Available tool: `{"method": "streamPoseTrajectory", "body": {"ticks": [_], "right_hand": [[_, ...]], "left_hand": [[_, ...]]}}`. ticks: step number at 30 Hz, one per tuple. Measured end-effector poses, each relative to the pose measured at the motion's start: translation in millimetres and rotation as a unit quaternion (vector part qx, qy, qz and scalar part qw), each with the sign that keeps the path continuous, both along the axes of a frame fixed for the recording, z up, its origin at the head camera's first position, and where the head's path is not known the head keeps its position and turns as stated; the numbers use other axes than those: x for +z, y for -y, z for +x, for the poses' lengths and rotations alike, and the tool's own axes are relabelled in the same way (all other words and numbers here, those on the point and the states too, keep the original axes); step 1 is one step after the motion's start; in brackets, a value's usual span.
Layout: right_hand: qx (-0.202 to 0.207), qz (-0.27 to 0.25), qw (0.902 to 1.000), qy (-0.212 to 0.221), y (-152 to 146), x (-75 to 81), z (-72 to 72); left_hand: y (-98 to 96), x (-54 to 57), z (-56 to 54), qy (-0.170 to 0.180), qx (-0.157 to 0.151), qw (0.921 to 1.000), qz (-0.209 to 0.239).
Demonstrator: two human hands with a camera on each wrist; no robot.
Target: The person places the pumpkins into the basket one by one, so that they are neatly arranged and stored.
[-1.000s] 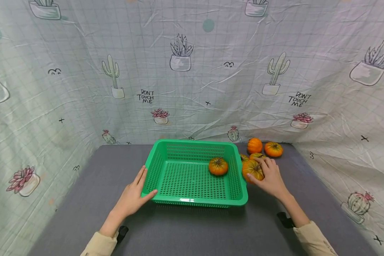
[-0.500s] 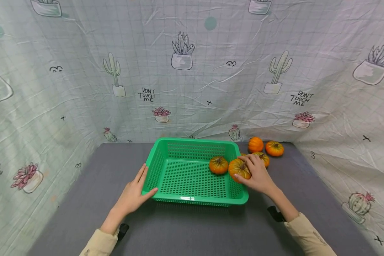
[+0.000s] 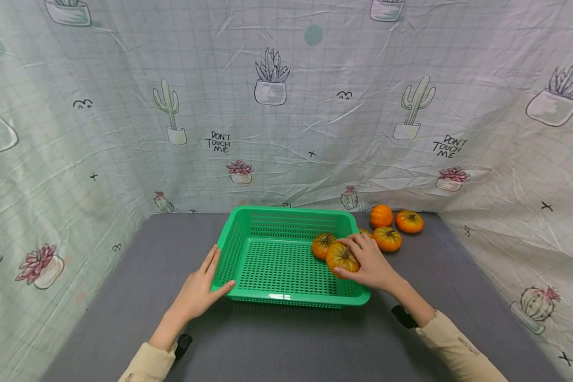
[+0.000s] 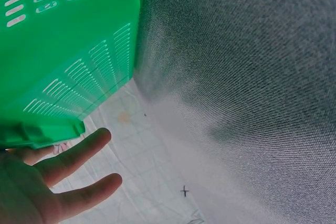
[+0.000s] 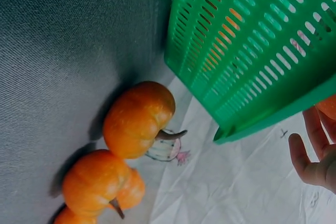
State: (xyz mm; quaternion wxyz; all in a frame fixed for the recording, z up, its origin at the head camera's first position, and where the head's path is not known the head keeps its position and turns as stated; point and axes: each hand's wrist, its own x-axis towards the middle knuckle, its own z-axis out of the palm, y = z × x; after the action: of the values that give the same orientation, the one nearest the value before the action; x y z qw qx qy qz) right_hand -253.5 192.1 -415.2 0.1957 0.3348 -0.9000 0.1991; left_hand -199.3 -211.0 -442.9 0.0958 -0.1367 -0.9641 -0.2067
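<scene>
A green perforated plastic basket (image 3: 286,298) stands on the grey table. Along its left rim rests my left hand (image 3: 193,294), fingers straight, with the thumb at the front rim. My right hand (image 3: 370,262) grips an orange-green pumpkin (image 3: 340,259) by its sides, inside the right end of the basket. Behind and left of it sits another pumpkin (image 3: 322,245), partly covered by the held one in the head view. In the right wrist view, only a sliver of the held pumpkin (image 5: 329,107) shows past the basket rim, above the fingers.
Outside the basket's right wall lie several more pumpkins, among them a ribbed orange one (image 3: 381,216), a flatter one (image 3: 409,222) and a nearer one (image 3: 388,239). One more is half hidden behind my right hand. A cactus-print cloth (image 3: 291,132) hangs behind the table.
My right hand has carried the pumpkin leftward from beside the basket, over the right rim and into it, near the other pumpkin. My left hand has stayed on the left rim.
</scene>
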Motion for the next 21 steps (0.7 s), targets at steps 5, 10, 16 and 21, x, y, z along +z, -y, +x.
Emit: {"method": "streamPoseTrajectory", "body": {"ticks": [5, 10, 16, 21], "right_hand": [[0.018, 0.023, 0.9995, 0.010, 5.2, 1.3, -1.9], [0.036, 0.054, 0.9977, 0.022, 9.9, 2.9, -6.3], [0.052, 0.102, 0.9930, 0.027, 13.8, 2.1, -15.9], [0.063, 0.135, 0.9878, 0.044, 17.1, 4.5, -21.2]], "left_hand": [[0.1, 0.2, -0.3, 0.000, 0.000, 1.0000, 0.000], [0.5, -0.7, -0.5, -0.003, -0.001, 1.0000, 0.003], [0.7, -1.4, -0.3, -0.005, -0.001, 1.0000, 0.003], [0.5, -1.6, 0.0, -0.007, -0.003, 1.0000, 0.005]]}}
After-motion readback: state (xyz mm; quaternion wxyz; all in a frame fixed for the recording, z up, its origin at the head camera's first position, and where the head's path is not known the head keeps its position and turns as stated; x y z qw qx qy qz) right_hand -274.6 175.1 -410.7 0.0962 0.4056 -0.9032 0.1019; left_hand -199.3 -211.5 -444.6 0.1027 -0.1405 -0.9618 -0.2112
